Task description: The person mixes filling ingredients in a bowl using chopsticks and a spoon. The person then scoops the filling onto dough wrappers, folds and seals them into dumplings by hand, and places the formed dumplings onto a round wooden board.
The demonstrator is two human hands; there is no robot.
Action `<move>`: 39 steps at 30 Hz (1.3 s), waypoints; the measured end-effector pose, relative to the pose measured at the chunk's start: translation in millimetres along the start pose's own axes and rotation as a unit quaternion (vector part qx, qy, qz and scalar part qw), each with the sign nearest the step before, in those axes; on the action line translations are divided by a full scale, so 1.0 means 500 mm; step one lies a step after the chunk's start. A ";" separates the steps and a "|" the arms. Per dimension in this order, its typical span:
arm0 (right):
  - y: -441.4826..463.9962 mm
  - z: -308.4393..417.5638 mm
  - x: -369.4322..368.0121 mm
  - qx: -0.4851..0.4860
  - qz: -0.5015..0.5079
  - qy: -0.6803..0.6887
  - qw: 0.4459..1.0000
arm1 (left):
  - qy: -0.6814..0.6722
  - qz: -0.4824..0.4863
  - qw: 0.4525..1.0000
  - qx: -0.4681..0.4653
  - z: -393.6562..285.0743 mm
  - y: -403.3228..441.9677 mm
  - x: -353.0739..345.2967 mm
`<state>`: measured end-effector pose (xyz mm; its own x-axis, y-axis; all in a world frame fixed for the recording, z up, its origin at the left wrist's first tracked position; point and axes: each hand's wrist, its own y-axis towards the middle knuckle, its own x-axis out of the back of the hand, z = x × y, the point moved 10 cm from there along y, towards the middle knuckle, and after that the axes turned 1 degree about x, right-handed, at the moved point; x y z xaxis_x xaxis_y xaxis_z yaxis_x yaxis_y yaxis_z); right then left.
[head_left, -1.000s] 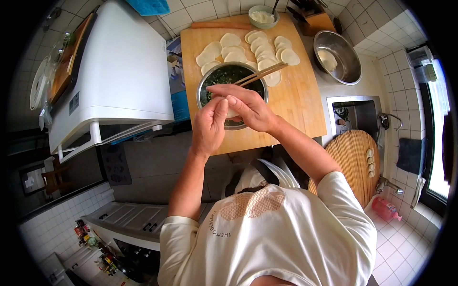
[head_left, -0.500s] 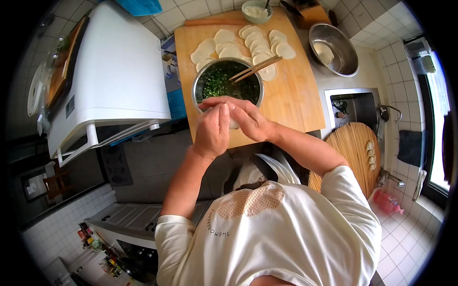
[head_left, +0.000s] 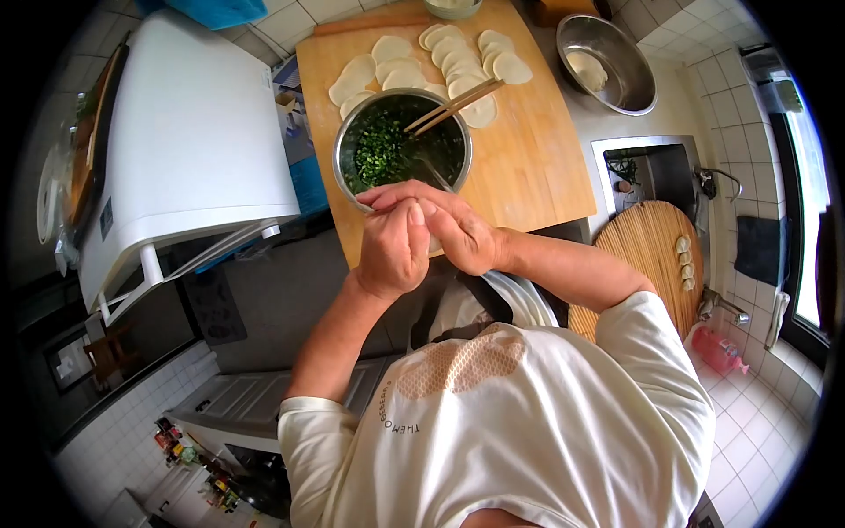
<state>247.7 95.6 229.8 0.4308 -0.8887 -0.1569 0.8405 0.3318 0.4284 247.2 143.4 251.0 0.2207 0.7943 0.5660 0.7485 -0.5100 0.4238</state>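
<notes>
My left hand [head_left: 393,250] and my right hand [head_left: 459,231] are pressed together, thumbs side by side, over the front edge of the wooden board [head_left: 537,176]. Between them a bit of pale dough [head_left: 434,245] shows below the thumbs; the fingers hide most of it. Just beyond the hands stands a steel bowl [head_left: 339,163] of chopped green filling [head_left: 380,150], with wooden chopsticks [head_left: 453,106] leaning on its rim and a metal utensil [head_left: 437,174] inside. Behind the bowl lie several round dough wrappers [head_left: 461,63], overlapping in rows.
A steel basin [head_left: 629,77] holding dough is at the right, above the sink [head_left: 660,187]. Several dumplings [head_left: 685,260] lie on a round slatted tray [head_left: 629,255]. A rolling pin [head_left: 374,24] lies at the board's back. A white appliance [head_left: 198,132] stands on the left.
Both hands have drawn back from over the bowl to the board's front edge, still pressed together. The view has shifted, so the board and bowl appear higher and further left.
</notes>
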 end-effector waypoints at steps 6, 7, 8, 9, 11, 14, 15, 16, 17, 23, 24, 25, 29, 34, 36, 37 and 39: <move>-0.003 0.006 0.007 -0.003 -0.017 0.009 1.000 | 0.005 0.014 1.000 0.014 -0.007 0.003 -0.004; -0.005 0.002 0.006 -0.016 -0.019 0.015 1.000 | 0.005 0.018 1.000 0.017 -0.004 -0.007 -0.010; -0.002 0.003 0.005 -0.008 -0.018 0.014 1.000 | 0.014 -0.008 1.000 0.019 0.004 -0.011 -0.003; 0.003 -0.011 0.007 -0.036 -0.001 0.003 0.999 | 0.022 -0.042 0.999 0.009 0.012 -0.002 0.004; 0.016 -0.052 0.022 -0.108 -0.020 0.036 0.993 | -0.127 -0.037 0.986 0.099 0.078 -0.001 -0.005; 0.019 -0.052 0.063 -0.151 -0.047 0.037 0.987 | -0.536 0.016 0.787 0.306 0.133 -0.009 -0.057; 0.018 -0.049 0.063 -0.183 -0.046 0.078 0.979 | -0.558 0.017 0.767 0.316 0.125 -0.003 -0.050; 0.020 -0.040 0.059 -0.181 -0.040 0.075 0.980 | -0.580 0.020 0.746 0.327 0.116 0.000 -0.048; 0.019 -0.031 0.057 -0.177 -0.029 0.010 0.984 | -0.580 0.017 0.747 0.324 0.114 0.003 -0.046; 0.010 -0.029 0.069 -0.157 -0.093 -0.108 0.977 | -0.567 -0.029 0.754 0.331 0.094 0.017 -0.053; 0.010 -0.027 0.072 -0.138 -0.099 -0.166 0.971 | -0.567 -0.032 0.753 0.332 0.096 0.016 -0.053; 0.008 -0.021 0.074 -0.119 -0.105 -0.222 0.962 | -0.609 -0.057 0.714 0.341 0.101 0.011 -0.059; -0.009 -0.005 0.082 -0.111 -0.124 -0.165 0.972 | -0.644 -0.073 0.682 0.340 0.117 -0.006 -0.077; -0.012 0.026 0.076 0.011 -0.088 -0.202 0.975 | -0.625 -0.078 0.703 0.331 0.106 -0.008 -0.074; -0.014 0.025 0.079 0.006 -0.092 -0.186 0.978 | -0.621 -0.076 0.708 0.328 0.100 -0.007 -0.073; -0.014 0.023 0.082 0.002 -0.095 -0.186 0.978 | -0.616 -0.074 0.714 0.326 0.097 -0.006 -0.073; -0.015 0.019 0.088 -0.003 -0.097 -0.186 0.978 | -0.613 -0.081 0.712 0.332 0.096 -0.007 -0.076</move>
<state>257.4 51.2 228.2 0.1147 -0.9882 0.1014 0.8968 0.1469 0.4173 266.2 130.7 194.1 0.1740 0.7235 -0.6681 0.8670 -0.4342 -0.2444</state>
